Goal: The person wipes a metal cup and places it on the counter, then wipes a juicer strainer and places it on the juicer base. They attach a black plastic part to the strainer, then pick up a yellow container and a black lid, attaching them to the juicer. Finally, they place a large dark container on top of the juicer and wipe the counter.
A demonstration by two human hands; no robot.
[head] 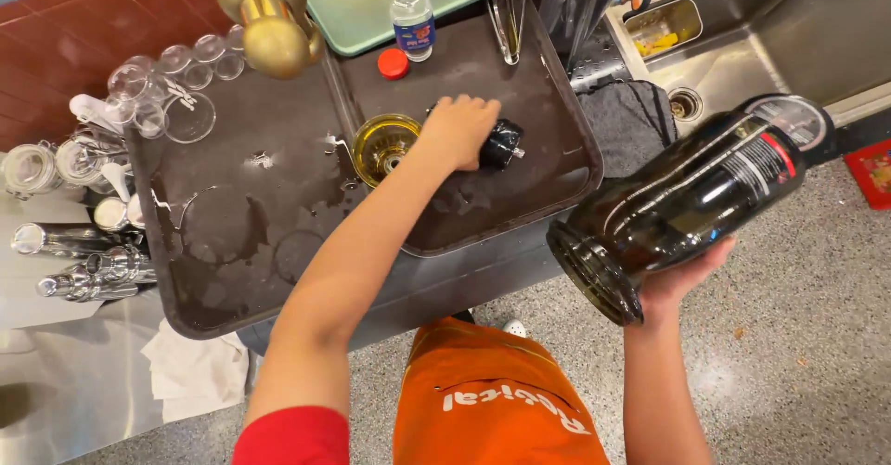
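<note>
A: What is hard to make out?

B: The small black glossy object under the left hand. The hand closes over it from above and hides most of it, so its kind is unclear. It lies on the right-hand dark brown plastic tray, just right of a yellow-tinted glass bowl.

A: And the right hand?

B: The right hand cups the large dark glass jar from beneath, fingers spread round its side. The jar is tilted, its open mouth towards the near left, and it hangs out over the speckled floor, right of the counter. Its far end stands in front of the steel sink.

A: Any free space?

B: The left dark tray is wet but mostly bare in the middle. Clear glasses crowd its far left corner. The trays touch edge to edge, and the right tray's near corner juts past the counter edge.
</note>
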